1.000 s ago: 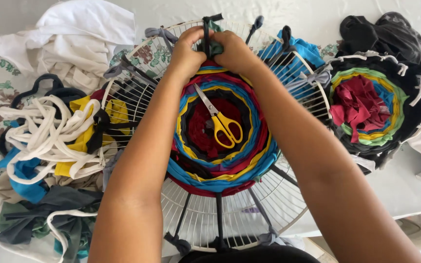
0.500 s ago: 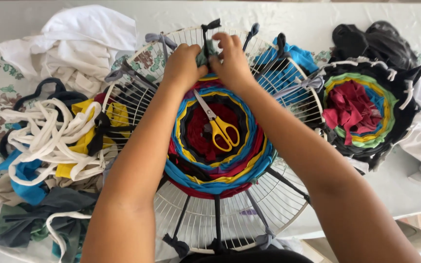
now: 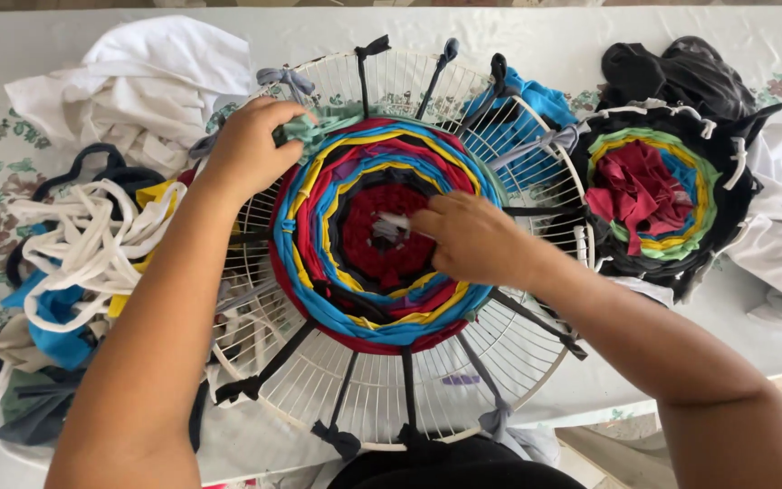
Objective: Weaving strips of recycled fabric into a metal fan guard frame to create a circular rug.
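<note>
We're looking down on a round woven rug (image 3: 382, 240) stretched over a white wire fan guard (image 3: 391, 398) on the tabletop (image 3: 536, 45). The coils already run red at the heart, then dark, yellow, blue and red, with a fresh pale green strip (image 3: 319, 127) at the upper left edge. By our reckoning the weave fills a bit more than half the guard; bare wire and dark spoke strips show all round the lower rim, so several rounds look left to do.

Our left hand (image 3: 251, 149) sits at the rim of the weave, fingers curled tight on that green strip. Our right hand (image 3: 472, 240) lies over the centre, fingers bent down on the cloth by a small white scrap (image 3: 389, 225); whether they pinch it we cannot tell.

Plenty of stock waits: white loops (image 3: 83, 244) and blue and yellow pieces on the left, white cloth (image 3: 138, 77) above them. On the right sits a smaller round mat (image 3: 649, 195) with a black border.
</note>
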